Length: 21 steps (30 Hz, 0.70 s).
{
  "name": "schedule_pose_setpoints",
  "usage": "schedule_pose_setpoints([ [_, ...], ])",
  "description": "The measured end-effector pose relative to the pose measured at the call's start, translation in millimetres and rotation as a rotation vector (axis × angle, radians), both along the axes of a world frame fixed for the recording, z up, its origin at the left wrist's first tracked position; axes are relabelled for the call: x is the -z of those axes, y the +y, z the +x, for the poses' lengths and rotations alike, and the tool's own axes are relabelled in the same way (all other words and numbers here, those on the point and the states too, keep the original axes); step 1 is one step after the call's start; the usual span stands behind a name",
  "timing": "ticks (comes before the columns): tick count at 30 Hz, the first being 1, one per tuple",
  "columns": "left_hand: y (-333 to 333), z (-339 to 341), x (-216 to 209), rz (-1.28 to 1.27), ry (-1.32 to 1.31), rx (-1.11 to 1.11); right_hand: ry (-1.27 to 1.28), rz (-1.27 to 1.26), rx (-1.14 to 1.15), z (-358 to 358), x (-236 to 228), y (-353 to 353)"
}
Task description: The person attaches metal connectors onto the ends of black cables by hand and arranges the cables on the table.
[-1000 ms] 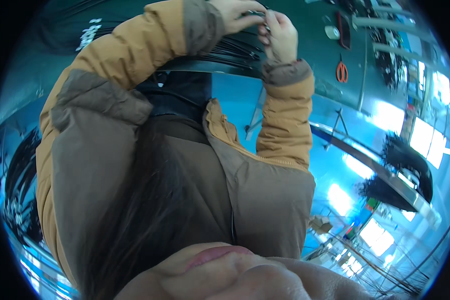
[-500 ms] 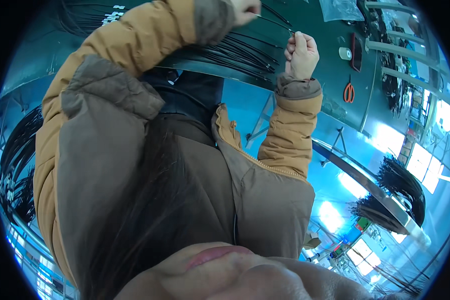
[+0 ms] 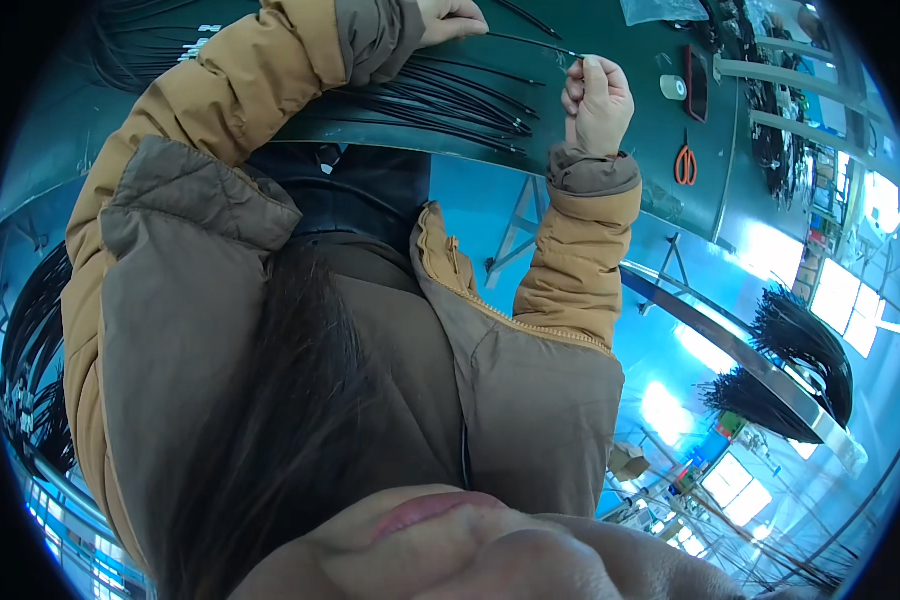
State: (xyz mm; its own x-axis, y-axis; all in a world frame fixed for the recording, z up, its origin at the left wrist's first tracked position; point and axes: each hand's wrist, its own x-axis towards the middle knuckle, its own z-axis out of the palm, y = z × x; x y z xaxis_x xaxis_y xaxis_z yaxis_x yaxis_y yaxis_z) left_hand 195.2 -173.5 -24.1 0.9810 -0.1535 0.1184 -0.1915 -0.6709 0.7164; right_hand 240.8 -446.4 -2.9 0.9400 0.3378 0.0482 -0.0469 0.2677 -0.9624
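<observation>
A thin black cable (image 3: 530, 42) stretches between my two hands above the green table. Its right end is pinched between the thumb and forefinger of my right hand (image 3: 600, 100), the other fingers curled. My left hand (image 3: 452, 20), at the top edge of the view, has its fingers closed on the cable farther left. Beneath and nearer to me, a loose bundle of black cables (image 3: 450, 108) lies along the table's front edge, with small fittings at their right ends.
Right of my right hand lie a white spool (image 3: 673, 87), a phone in a dark red case (image 3: 696, 85) and orange-handled scissors (image 3: 685, 164). A clear plastic bag (image 3: 665, 8) sits farther back. More cables (image 3: 120, 45) lie at the left. Cable coils (image 3: 800, 345) hang on a metal rail at right.
My left hand has moved left, away from my right hand, so a longer stretch of cable shows between them. The right hand keeps its pinch. The whole view has shifted slightly.
</observation>
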Motion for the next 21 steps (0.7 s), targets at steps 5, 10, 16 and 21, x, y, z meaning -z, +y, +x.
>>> schedule_pose_setpoints([
  [5,6.3,8.1,-1.8,-0.066,0.112,0.063,-0.015,-0.002,0.052,-4.6,1.9,4.0],
  [10,64.0,-11.6,3.8,0.297,0.141,-0.040,0.239,-0.114,0.173,10.9,28.8,-9.5],
  [16,185.6,-70.0,16.8,0.446,0.030,-0.086,-0.096,-0.639,0.198,32.7,68.6,-22.4],
  [21,215.0,-88.8,0.2,0.459,0.229,-0.155,-0.370,-1.054,0.200,29.6,58.2,-8.7],
])
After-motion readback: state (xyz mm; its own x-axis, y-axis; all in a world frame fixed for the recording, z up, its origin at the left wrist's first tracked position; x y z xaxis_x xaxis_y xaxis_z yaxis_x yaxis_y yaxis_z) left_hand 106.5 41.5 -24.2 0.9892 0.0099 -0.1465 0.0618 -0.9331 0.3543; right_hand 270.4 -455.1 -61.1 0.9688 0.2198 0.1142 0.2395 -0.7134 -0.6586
